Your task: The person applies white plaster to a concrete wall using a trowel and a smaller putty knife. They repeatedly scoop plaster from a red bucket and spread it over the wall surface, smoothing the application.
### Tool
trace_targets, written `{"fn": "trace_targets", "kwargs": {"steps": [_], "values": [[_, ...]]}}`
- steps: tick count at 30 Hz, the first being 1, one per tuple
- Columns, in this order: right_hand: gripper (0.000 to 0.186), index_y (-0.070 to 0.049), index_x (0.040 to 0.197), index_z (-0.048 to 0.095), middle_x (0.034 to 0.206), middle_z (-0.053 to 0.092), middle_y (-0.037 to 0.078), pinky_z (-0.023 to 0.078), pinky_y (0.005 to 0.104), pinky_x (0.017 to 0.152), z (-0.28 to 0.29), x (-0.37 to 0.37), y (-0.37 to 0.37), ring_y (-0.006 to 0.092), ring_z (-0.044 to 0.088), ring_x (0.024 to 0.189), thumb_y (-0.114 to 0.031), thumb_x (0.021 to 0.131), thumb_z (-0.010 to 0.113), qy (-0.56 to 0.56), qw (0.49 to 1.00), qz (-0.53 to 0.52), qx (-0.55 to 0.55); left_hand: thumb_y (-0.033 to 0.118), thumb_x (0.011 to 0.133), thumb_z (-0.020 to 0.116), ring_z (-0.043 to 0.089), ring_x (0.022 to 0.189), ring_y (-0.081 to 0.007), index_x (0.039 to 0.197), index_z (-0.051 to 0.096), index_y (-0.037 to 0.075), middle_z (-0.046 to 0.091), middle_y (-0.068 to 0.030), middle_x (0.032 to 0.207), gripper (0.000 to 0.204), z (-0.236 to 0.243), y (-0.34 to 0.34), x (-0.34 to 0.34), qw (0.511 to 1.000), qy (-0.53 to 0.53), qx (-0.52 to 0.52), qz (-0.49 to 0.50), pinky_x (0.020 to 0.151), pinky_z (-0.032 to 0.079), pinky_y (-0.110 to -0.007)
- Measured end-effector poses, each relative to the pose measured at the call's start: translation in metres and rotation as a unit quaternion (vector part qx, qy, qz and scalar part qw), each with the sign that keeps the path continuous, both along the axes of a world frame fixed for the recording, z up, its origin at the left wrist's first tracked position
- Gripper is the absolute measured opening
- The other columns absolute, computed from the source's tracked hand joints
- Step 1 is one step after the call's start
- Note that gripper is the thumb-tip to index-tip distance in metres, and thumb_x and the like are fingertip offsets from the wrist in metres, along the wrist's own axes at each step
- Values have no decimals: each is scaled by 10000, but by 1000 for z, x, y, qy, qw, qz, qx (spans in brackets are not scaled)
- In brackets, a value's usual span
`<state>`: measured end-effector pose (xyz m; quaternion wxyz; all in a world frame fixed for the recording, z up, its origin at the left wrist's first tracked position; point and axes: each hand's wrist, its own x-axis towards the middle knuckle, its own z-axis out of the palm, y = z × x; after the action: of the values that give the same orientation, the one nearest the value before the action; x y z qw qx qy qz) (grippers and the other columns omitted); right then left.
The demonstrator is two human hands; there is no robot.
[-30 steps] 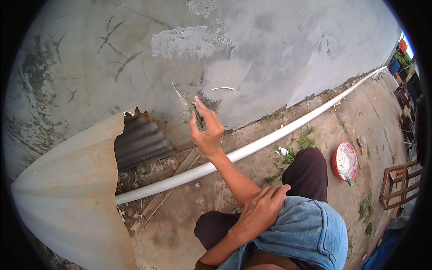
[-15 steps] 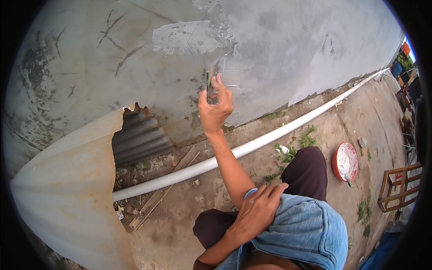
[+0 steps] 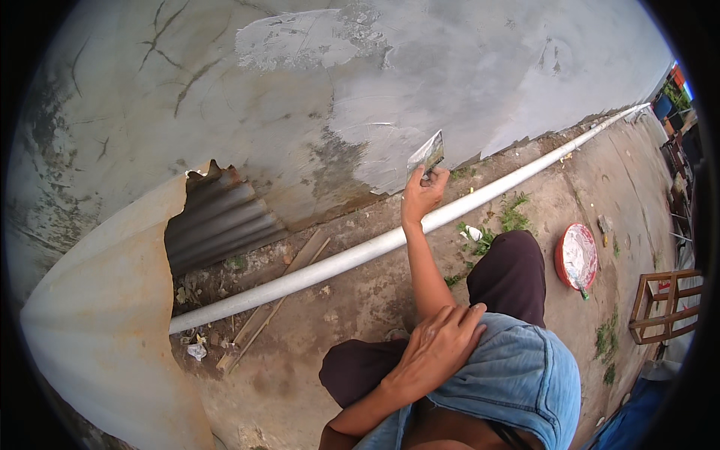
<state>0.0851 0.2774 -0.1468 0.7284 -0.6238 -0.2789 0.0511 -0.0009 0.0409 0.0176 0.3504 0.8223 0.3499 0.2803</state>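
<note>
Scraper (image 3: pixel 427 154) — in right hand (image 3: pixel 422 198)

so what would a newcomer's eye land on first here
Probably the large rust-stained metal sheet bulging up the left side, then the white pipe slanting across the ground. Near the centre, the right hand holds a thin flat blade before the grey wall. Farther right, a red bowl smeared with white stands on the ground.
</note>
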Motion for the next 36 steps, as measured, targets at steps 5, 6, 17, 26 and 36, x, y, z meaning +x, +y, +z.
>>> {"fn": "trace_targets", "kwargs": {"steps": [5,6,17,26,36], "values": [[183,26,1001,561,1240,633,208,577,282,629,34,-66,22,219,663,901,-17,856,665,-39,993,60,96,59,917,544,634,963,-313,1246,553,-6,648,-149,1041,336,1,4,-4,998,26,-53,-12,806,542,-421],[176,20,981,571,1244,632,198,566,278,615,41,-80,21,227,659,916,-2,837,670,-66,992,56,90,39,904,540,630,977,-314,1256,548,-8,645,-149,1055,356,0,4,-5,998,32,-58,-14,819,538,-423],[231,-17,903,542,1163,646,158,531,298,600,22,-108,-18,249,657,873,56,752,701,-156,964,169,129,14,859,549,618,988,-309,1274,540,-18,629,-152,1070,415,-1,8,-2,996,52,-71,-12,821,536,-422],[248,7,926,639,1397,551,196,558,320,697,5,-113,28,291,665,951,-7,701,743,-173,983,25,60,-35,853,548,638,976,-329,1298,525,42,633,-141,1040,452,-3,8,-15,997,46,-57,39,837,529,-434],[269,-43,959,737,1386,565,190,545,314,820,-10,-179,29,279,652,1003,-37,692,766,-215,974,22,71,-65,807,545,607,1046,-305,1367,480,-28,593,-160,1126,566,1,6,-44,990,115,-49,64,829,550,-389]]}}
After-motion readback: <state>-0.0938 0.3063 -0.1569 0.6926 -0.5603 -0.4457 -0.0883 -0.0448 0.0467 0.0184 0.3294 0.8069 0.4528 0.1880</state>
